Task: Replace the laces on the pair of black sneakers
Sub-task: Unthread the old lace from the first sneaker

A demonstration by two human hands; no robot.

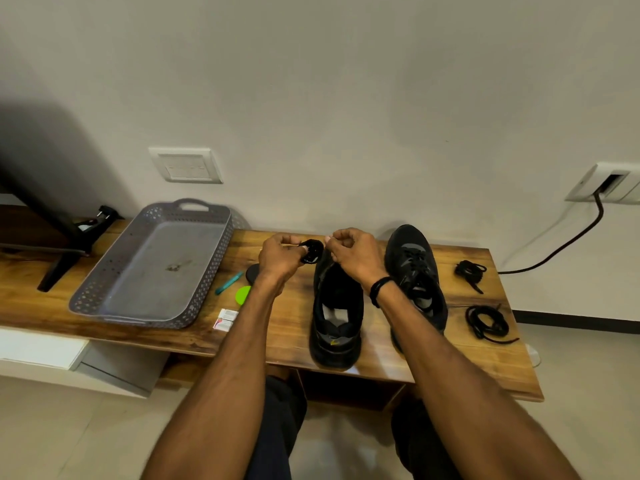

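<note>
Head view: L hand [280, 253] grip pinches coiled lace [312, 251] above sneaker [334, 341]; R hand [350, 252] grip curled, hold unclear.

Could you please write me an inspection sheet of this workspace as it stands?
Surface: wooden bench top, set against the wall.
Job's things: left sneaker, no lace visible; right sneaker, laced, beside it; far lace bundle and near lace bundle lying to their right; coiled lace held above the left sneaker's toe.
Clutter: grey basket; teal pen; green disc; black disc; small packets.
Hands: left hand pinches the coiled lace; right hand has its fingers curled beside it, grip unclear.
Cables: black cable hangs from the wall socket.
Surroundings: switch plate; screen stand.
</note>
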